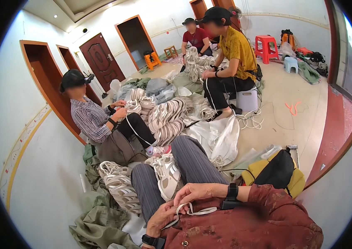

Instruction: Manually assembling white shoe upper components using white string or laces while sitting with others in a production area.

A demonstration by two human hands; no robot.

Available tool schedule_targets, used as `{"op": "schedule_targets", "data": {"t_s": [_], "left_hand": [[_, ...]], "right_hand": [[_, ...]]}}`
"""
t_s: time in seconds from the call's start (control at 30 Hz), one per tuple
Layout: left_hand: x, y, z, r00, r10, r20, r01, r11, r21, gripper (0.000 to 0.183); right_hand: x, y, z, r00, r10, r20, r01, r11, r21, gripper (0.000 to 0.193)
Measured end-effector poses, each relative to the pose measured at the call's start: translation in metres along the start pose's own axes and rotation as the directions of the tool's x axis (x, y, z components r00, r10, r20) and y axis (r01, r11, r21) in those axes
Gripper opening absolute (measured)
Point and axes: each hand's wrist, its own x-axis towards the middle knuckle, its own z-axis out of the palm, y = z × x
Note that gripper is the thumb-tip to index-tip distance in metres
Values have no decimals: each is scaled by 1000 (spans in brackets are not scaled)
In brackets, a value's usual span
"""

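A flat white shoelace [204, 211] runs between my two hands, close to my lap. My left hand [161, 216] has its fingers closed on the lace near one end of the visible stretch. The fingers of my right hand [194, 193] pinch the same lace, and a loose length trails to the right across my red jacket. A beige and white sneaker [167, 176] rests between my knees, just beyond my hands. Beside my left leg lies a row of similar sneakers [120, 187] nested together.
A large pile of sneakers [167, 118] covers the floor ahead. A person in a striped shirt [89, 118] sits left; two others sit farther back. Green cloth [99, 218] is bunched at the left, a yellow and black bag [277, 172] at the right. A red stool [266, 49] stands behind.
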Motion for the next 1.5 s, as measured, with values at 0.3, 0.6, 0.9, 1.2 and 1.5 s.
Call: {"op": "schedule_targets", "data": {"t_s": [0.3,0.6,0.9,1.2,1.5], "left_hand": [[-1,2,0,1000,14,13,-14,1000,-6,46],[2,-5,-8,998,47,36,-47,999,-2,43],[2,-3,-5,999,41,35,-41,999,-10,46],[1,-4,-7,997,49,56,-47,998,-33,49],[1,-1,-4,998,41,37,-40,999,-28,45]], "right_hand": [[-2,-5,4,999,29,-30,-29,1000,-1,17],[-4,-7,6,1000,21,-16,-21,1000,15,16],[-1,-4,1,1000,13,-3,-13,1000,5,16],[2,3,-5,1000,-9,29,9,1000,-2,18],[2,3,-5,999,-20,30,21,1000,-19,18]]}}
